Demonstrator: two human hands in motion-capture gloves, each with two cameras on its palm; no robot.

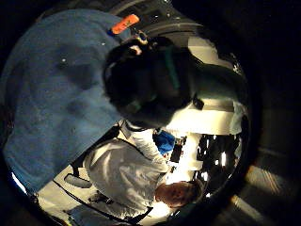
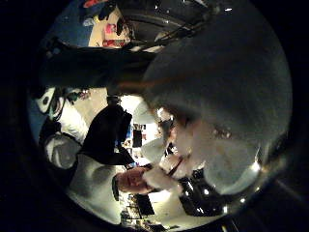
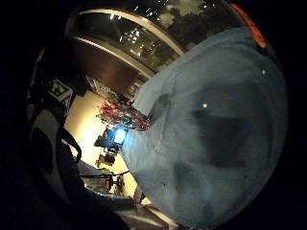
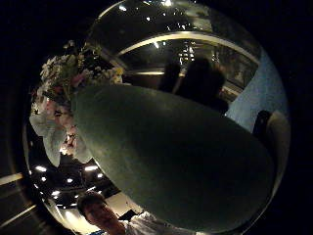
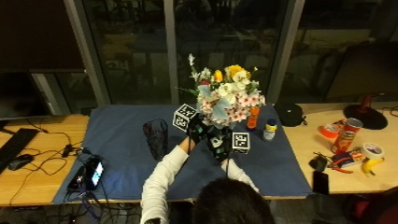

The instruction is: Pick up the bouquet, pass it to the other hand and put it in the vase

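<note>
Wooden table [image 5: 37, 182] under blue cloth [image 5: 124, 154]

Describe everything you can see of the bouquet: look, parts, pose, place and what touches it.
The bouquet is a mixed bunch: white, pink and yellow blooms with green sprigs, above what looks like a dark green wrap. It is held upright above the blue cloth, right of the dark vase, not yet in it. Both gloved hands meet at its base; which hand has the grip cannot be told.
</note>
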